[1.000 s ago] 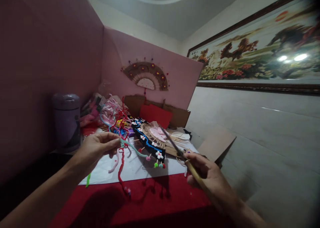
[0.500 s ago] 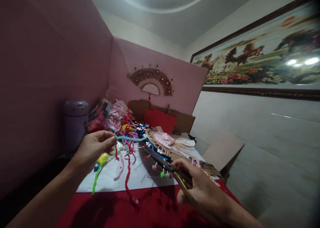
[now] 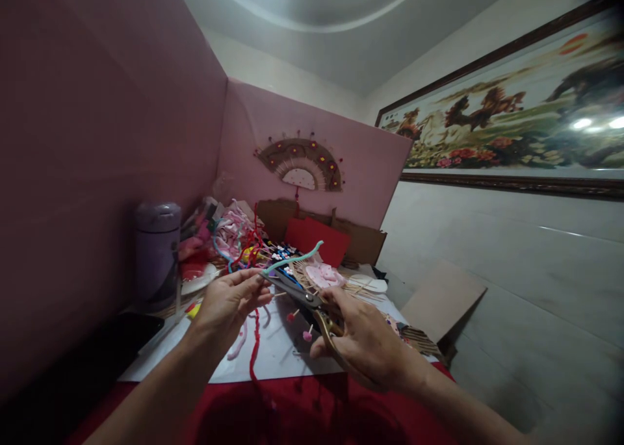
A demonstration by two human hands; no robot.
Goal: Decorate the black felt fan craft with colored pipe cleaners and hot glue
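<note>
Between thumb and fingertips, my left hand (image 3: pixel 231 302) pinches a light green fuzzy stem (image 3: pixel 297 258), whose free end points up and to the right. My right hand (image 3: pixel 361 331) is wrapped round the gold handles of dark-bladed scissors (image 3: pixel 297 292). The blade tips meet the stem right at my left fingertips; whether they are closed on it I cannot tell. Behind and below the blades lies a black fan with white flowers and a pink centre (image 3: pixel 324 275), partly hidden by the scissors and my right hand.
A purple bottle (image 3: pixel 156 253) stands at the left, near a dark flat object (image 3: pixel 121 331). Pink and red fuzzy stems (image 3: pixel 234 227) are heaped behind. Cardboard and a red sheet (image 3: pixel 319 237) lean at the back, below a brown fan (image 3: pixel 302 162) on the pink panel.
My hands have come together, and the scissor tips have risen to the stem at my left fingertips. The green stem now slants up to the right. The view has shifted slightly.
</note>
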